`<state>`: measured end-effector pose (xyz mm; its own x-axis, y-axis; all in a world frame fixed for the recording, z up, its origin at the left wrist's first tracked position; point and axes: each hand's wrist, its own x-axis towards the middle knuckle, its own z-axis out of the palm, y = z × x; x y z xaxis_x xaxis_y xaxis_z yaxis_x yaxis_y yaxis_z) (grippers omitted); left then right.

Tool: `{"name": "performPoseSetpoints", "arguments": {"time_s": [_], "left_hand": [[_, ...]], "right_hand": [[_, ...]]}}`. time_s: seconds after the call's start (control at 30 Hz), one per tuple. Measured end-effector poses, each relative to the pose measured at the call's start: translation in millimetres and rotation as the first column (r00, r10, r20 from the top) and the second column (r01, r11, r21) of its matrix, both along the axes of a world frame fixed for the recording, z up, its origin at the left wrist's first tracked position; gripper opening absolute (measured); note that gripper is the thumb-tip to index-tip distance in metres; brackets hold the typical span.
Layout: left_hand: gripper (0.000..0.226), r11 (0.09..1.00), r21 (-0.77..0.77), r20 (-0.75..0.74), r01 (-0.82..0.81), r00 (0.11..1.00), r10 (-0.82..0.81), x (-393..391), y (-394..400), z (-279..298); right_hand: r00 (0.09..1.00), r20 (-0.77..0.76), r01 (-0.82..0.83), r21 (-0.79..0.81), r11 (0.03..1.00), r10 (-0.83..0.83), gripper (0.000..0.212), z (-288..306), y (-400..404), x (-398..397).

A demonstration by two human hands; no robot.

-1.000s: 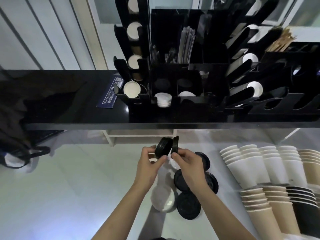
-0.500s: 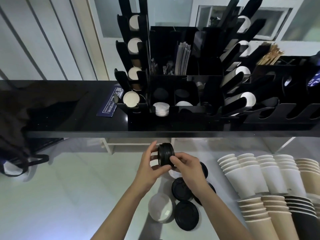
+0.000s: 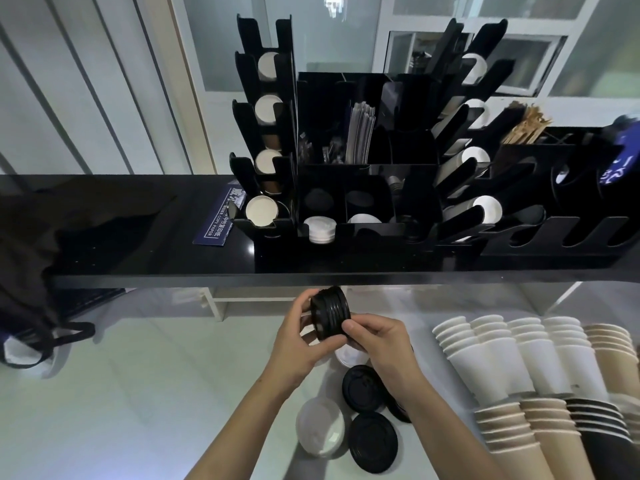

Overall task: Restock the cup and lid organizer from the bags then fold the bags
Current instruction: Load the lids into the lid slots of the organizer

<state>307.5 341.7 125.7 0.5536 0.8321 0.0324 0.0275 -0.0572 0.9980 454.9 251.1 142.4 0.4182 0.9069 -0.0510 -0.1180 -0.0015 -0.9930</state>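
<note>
1. My left hand (image 3: 298, 344) and right hand (image 3: 377, 341) pinch a stack of black lids (image 3: 329, 317) below the shelf edge.
2. The organizer (image 3: 346, 237) is partly stocked.
3. Loose lids (image 3: 372, 441) and cups (image 3: 519, 358) remain on the floor; I judge folding not started.

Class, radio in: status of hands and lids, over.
Both hands, left and right, grip black lid stack. Organizer not yet reached. Path clear.

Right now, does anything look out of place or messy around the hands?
Loose lids lie scattered on the floor below the counter, black and white mixed, some overlapping. Otherwise the left hand and right hand hold a neat stack of black lids.
</note>
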Motion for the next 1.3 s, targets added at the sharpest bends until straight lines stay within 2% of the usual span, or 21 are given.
{"name": "performPoseSetpoints", "arguments": {"time_s": [0.17,0.57,0.8,0.9,0.97,1.03,1.1,1.2,1.3], "left_hand": [[0.075,0.999,-0.033,0.005,-0.001,1.000,0.001,1.3,-3.2,3.5],[0.086,0.990,0.077,-0.122,0.120,0.986,-0.110,-1.1,1.5,17.2],[0.091,0.971,0.176,-0.211,0.161,0.970,-0.122,11.6,4.7,24.5],[0.096,0.962,0.168,-0.240,0.216,0.955,-0.173,19.3,10.6,26.1],[0.085,0.968,0.128,-0.185,0.216,0.964,-0.190,26.3,14.0,26.4],[0.057,0.992,0.036,-0.047,0.118,0.992,-0.116,35.1,19.1,26.9],[0.038,0.998,-0.062,0.044,0.020,0.999,-0.017,44.1,26.5,29.4],[0.033,0.991,-0.136,0.044,-0.004,0.999,0.010,59.3,39.3,33.1],[0.030,0.987,-0.156,0.046,-0.025,0.998,0.033,74.8,47.3,39.3]], "right_hand": [[1.000,0.001,-0.021,-0.001,1.000,0.021,0.019,-0.7,-3.2,-2.1],[0.971,0.210,-0.109,-0.030,0.994,0.113,0.023,11.3,-7.6,12.6],[0.997,0.013,-0.078,0.038,0.996,0.078,0.015,17.9,-10.6,13.5],[1.000,-0.029,0.010,0.053,0.999,-0.009,0.020,19.9,-5.2,18.3],[0.998,-0.038,0.047,0.070,0.996,-0.044,0.022,19.7,-0.7,25.9],[0.996,-0.017,0.088,0.070,0.994,-0.087,0.024,23.8,3.1,34.3],[0.986,0.045,0.155,0.068,0.986,-0.158,0.030,29.0,7.1,43.5],[0.932,0.276,0.208,0.119,0.971,-0.233,0.035,32.8,13.4,55.6],[0.749,0.611,0.202,0.157,0.967,-0.256,0.037,31.8,17.6,70.8]]}}
